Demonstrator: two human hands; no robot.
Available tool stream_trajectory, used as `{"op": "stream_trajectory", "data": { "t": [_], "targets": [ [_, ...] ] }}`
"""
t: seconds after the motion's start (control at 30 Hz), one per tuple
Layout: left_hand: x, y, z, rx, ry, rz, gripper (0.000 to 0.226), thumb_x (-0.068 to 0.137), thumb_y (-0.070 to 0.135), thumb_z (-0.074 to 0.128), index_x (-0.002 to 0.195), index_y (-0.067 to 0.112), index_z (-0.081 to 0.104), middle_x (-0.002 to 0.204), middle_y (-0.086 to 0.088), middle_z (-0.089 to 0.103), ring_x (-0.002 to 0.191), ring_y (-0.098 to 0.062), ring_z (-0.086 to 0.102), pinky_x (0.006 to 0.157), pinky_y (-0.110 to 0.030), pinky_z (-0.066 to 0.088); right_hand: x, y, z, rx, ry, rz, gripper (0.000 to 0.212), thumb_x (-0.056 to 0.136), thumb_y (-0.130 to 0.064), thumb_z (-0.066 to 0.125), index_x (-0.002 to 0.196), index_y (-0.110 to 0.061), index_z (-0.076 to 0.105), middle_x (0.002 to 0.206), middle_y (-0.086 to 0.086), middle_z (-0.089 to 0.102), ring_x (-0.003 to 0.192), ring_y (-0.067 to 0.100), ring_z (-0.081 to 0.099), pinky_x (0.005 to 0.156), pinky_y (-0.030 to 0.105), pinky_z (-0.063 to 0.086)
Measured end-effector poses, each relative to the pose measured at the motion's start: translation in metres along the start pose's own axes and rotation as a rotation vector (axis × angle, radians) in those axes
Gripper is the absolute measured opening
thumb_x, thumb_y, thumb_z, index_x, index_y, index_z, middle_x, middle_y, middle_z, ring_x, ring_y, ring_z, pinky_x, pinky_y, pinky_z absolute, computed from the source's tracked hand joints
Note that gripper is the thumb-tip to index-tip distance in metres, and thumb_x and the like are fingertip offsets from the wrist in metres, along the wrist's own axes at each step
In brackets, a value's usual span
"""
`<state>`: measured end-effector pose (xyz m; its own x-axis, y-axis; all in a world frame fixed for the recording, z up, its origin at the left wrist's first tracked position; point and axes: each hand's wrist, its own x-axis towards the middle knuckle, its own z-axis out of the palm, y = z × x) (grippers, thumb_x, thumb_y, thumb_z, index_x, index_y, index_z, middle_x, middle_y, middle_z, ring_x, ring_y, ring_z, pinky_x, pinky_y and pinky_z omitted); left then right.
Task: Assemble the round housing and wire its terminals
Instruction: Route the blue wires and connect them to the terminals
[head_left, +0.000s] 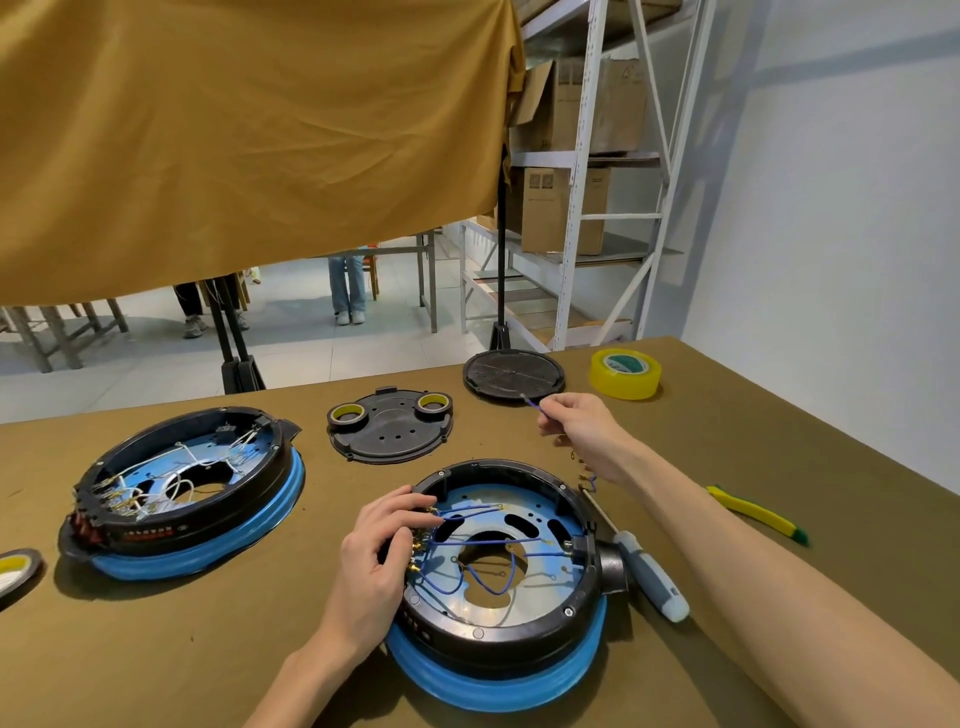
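Note:
A round black housing (519, 631) with a blue rim lies open in front of me, its metal plate crossed by several blue wires (470, 512). My left hand (376, 551) rests on the housing's left wall, fingers at the brass terminals (418, 545). Above the housing's far right, my right hand (584, 431) pinches a short blue wire (534, 404) by its end. A few small brass terminal pieces (584, 470) lie on the table under that hand.
A second housing (176, 519) with white wires sits at left. Two black round covers (389, 434) (514, 374) lie behind; the nearer one carries two tape rolls. Yellow tape roll (625, 373), a grey-handled screwdriver (647, 571) and a yellow tool (756, 514) lie at right.

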<state>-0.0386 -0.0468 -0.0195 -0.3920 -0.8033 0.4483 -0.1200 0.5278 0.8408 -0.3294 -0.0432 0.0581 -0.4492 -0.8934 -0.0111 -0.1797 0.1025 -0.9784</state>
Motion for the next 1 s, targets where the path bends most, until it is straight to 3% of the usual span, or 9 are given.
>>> {"op": "stream_trajectory", "data": {
  "t": [0.1, 0.17, 0.27, 0.37, 0.5, 0.67, 0.83, 1.0],
  "targets": [
    [0.001, 0.001, 0.0, 0.001, 0.003, -0.021, 0.032, 0.101, 0.015, 0.049, 0.098, 0.023, 0.08, 0.118, 0.019, 0.071, 0.132, 0.001, 0.048, 0.11, -0.025, 0.036, -0.017, -0.02, -0.001, 0.29, -0.182, 0.034, 0.008, 0.106, -0.009, 0.053, 0.107, -0.008, 0.06, 0.076, 0.005, 0.064, 0.065, 0.014, 0.057, 0.061, 0.025, 0.045],
    [0.002, 0.003, -0.001, 0.022, 0.002, -0.048, 0.032, 0.102, 0.005, 0.054, 0.101, 0.026, 0.079, 0.114, 0.023, 0.071, 0.129, 0.004, 0.05, 0.109, -0.028, 0.037, -0.027, -0.027, 0.0, 0.379, -0.27, 0.055, 0.013, 0.106, -0.009, 0.053, 0.117, -0.006, 0.058, 0.076, 0.005, 0.062, 0.059, 0.012, 0.051, 0.051, 0.022, 0.039],
    [0.009, 0.016, -0.004, 0.024, 0.043, -0.074, 0.027, 0.098, 0.015, 0.064, 0.107, 0.038, 0.074, 0.11, 0.029, 0.069, 0.12, 0.005, 0.054, 0.102, -0.028, 0.042, -0.042, -0.03, 0.006, 0.364, -0.438, 0.05, 0.017, 0.106, -0.013, 0.054, 0.121, -0.007, 0.059, 0.08, 0.004, 0.062, 0.052, 0.009, 0.039, 0.042, 0.018, 0.028],
    [0.019, 0.037, -0.006, -0.033, 0.042, -0.056, 0.022, 0.095, 0.032, 0.069, 0.115, 0.041, 0.072, 0.107, 0.023, 0.073, 0.112, -0.001, 0.063, 0.095, -0.026, 0.045, -0.058, -0.027, 0.018, 0.313, -0.579, 0.035, 0.014, 0.105, -0.014, 0.055, 0.117, -0.01, 0.061, 0.081, 0.002, 0.063, 0.05, 0.008, 0.036, 0.042, 0.017, 0.027],
    [0.021, 0.059, -0.009, -0.157, 0.078, -0.032, 0.019, 0.093, 0.033, 0.072, 0.11, 0.04, 0.076, 0.099, 0.01, 0.078, 0.098, -0.01, 0.071, 0.091, -0.038, 0.052, -0.077, -0.023, 0.036, 0.28, -0.74, 0.044, 0.012, 0.104, -0.017, 0.058, 0.112, -0.015, 0.067, 0.081, 0.002, 0.061, 0.05, 0.008, 0.033, 0.045, 0.019, 0.024],
    [0.019, 0.066, -0.015, -0.124, 0.061, -0.029, 0.011, 0.092, 0.023, 0.074, 0.09, 0.033, 0.078, 0.088, 0.011, 0.077, 0.088, -0.005, 0.07, 0.083, -0.029, 0.051, -0.094, -0.022, 0.045, 0.277, -0.761, 0.043, 0.014, 0.105, -0.018, 0.056, 0.114, -0.015, 0.067, 0.081, 0.002, 0.06, 0.053, 0.009, 0.034, 0.049, 0.022, 0.022],
    [0.018, 0.071, -0.018, 0.006, -0.033, 0.037, 0.007, 0.092, 0.026, 0.072, 0.091, 0.031, 0.076, 0.089, 0.017, 0.076, 0.094, -0.001, 0.068, 0.084, -0.004, 0.042, -0.105, -0.023, 0.046, 0.134, -0.679, -0.032, 0.024, 0.1, -0.02, 0.067, 0.117, -0.003, 0.067, 0.078, 0.004, 0.063, 0.054, 0.012, 0.034, 0.048, 0.021, 0.025],
    [0.016, 0.077, -0.019, -0.225, -0.027, -0.056, 0.016, 0.097, 0.025, 0.063, 0.098, 0.025, 0.079, 0.091, 0.003, 0.079, 0.091, -0.009, 0.073, 0.081, -0.015, 0.054, -0.11, -0.021, 0.048, 0.188, -0.623, -0.081, 0.014, 0.101, -0.022, 0.065, 0.103, -0.01, 0.069, 0.076, 0.011, 0.065, 0.048, 0.013, 0.032, 0.046, 0.024, 0.02]
  ]
}}
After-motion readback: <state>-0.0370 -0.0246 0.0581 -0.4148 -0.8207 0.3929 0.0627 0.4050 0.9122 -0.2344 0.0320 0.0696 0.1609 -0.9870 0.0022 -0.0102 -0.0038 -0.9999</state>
